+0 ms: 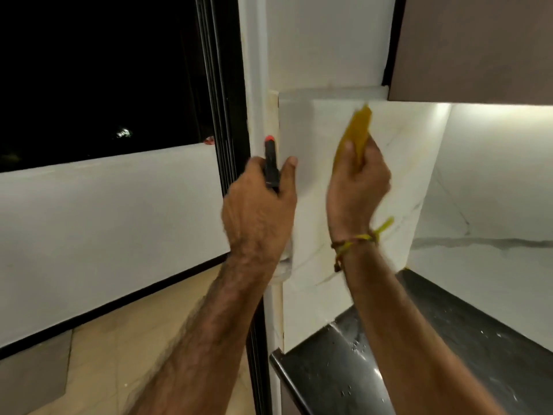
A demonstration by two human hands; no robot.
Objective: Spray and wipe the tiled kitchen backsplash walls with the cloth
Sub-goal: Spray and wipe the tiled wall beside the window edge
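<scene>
My left hand [258, 202] grips a spray bottle [271, 163] with a black head and a red nozzle tip, raised against the left edge of the white marble-look tiled side wall [401, 163]. The bottle's clear body shows a little below my wrist. My right hand [356, 187] holds a yellow cloth [357, 133] up against the same wall, near its top edge. The cloth and that hand are blurred. A yellow thread band circles my right wrist.
A dark polished countertop [338, 366] with water drops lies below the wall. The back tiled wall [496, 181] is lit from under a brown upper cabinet [478, 46]. A black sliding window frame [227, 121] stands to the left, with a balcony parapet and beige floor beyond.
</scene>
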